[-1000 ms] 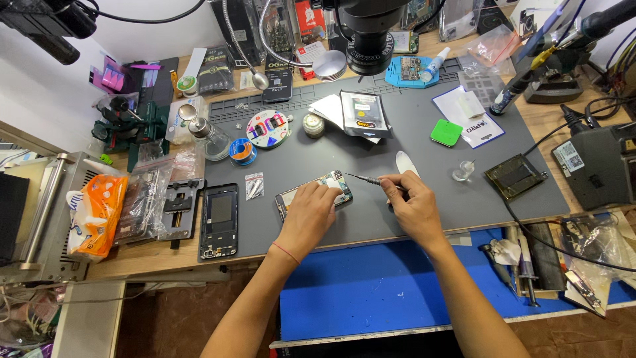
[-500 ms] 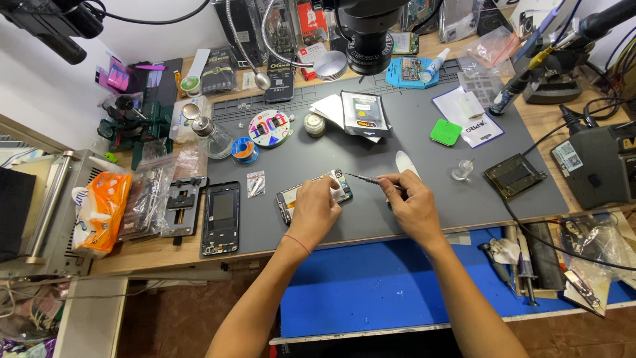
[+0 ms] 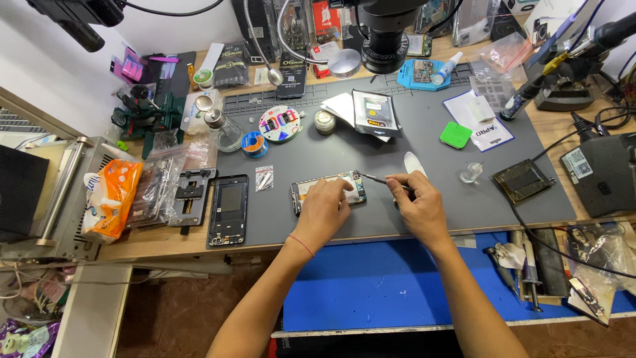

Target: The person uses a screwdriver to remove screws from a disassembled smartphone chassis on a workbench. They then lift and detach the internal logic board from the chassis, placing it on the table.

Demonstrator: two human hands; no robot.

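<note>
While our left hand [image 3: 326, 207] presses flat on an opened phone [image 3: 329, 191] at the centre of the grey mat [image 3: 411, 219], our right hand [image 3: 417, 202] pinches tweezers [image 3: 374, 178], tips aimed at the phone's top right corner. Left fingers are spread over the phone, bracing it, not curled round anything; right thumb and forefinger are closed on the tweezers.

Progress, judging by the layout: the phone's back is off and its insides exposed; a separate dark frame [image 3: 228, 209] lies well to the left, beside a black jig [image 3: 191, 196]. So teardown looks done, and fine work inside is under way; reassembly seems left.

Pose: both forearms come up from the bottom edge, wrists low on the mat, hands close together but apart. A white spudger [image 3: 414, 163] lies just beyond the right hand; a microscope [image 3: 387, 33] hangs over the mat's far side. We can't tell what the tweezer tips hold, if anything.
</note>
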